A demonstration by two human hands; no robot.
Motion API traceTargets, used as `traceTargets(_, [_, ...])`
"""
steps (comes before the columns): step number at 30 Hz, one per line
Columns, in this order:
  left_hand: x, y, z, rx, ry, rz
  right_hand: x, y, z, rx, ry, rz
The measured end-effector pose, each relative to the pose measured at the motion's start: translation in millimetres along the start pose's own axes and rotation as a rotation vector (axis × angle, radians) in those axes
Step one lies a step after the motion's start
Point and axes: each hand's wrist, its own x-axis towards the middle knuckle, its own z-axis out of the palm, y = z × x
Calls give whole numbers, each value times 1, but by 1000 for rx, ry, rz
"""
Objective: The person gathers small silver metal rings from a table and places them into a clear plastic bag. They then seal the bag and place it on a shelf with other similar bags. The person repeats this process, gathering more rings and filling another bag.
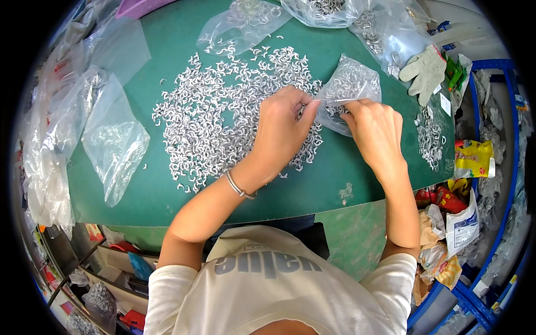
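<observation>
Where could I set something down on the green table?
Toward the near edge of the table, between metal pieces and right hand; also between those pieces and the left clear bag. The far side is crowded with more bags.

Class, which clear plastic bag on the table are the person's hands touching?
The bag just right of the loose metal pile; left hand and right hand touch no other bag.

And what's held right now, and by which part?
The clear bag of silvery pieces: the left hand pinches film at its left edge; the right hand has fingers on it too, exact grip hidden.
</observation>
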Motion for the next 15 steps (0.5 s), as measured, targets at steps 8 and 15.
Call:
traceTargets(8, [-1,3,3,-55,-5,-87,5,-3,5,75,43,-46])
traceTargets(15, [-2,6,3,-101,26,-126,3,2,6,3,-116,9])
